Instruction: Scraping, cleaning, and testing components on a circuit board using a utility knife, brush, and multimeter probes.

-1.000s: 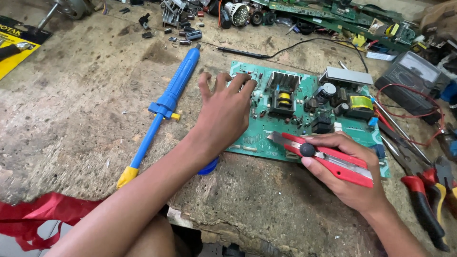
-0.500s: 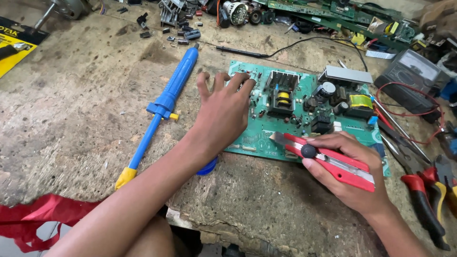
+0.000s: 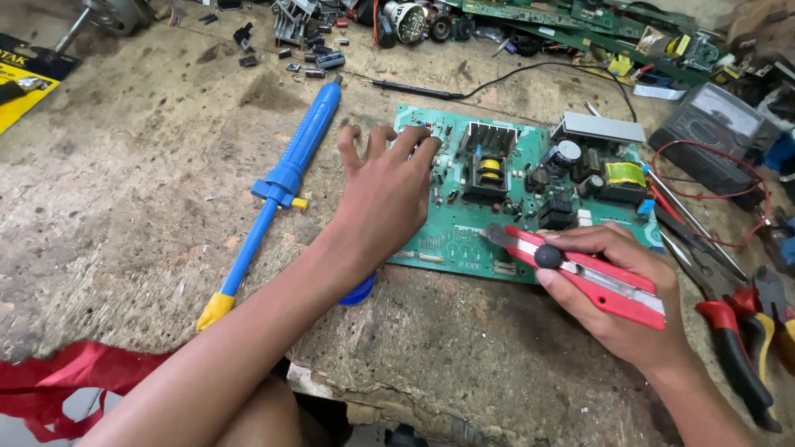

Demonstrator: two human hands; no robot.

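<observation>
Almost nothing has moved since the earlier frames: the red utility knife (image 3: 592, 277) only creeps a little over the board. The right hand (image 3: 617, 310) is closed around its handle, thumb on the black slider. Its long axis runs from the wrist up-left, short blade pointing toward the left fingers (image 3: 406, 145). These lie spread and flat on the green circuit board (image 3: 497, 207), holding nothing. The knife seems light and stiff, best held mid-handle; the board is rigid but fragile on the worktop (image 3: 124, 190).

bare forearms, no sleeves, no gloves
</observation>
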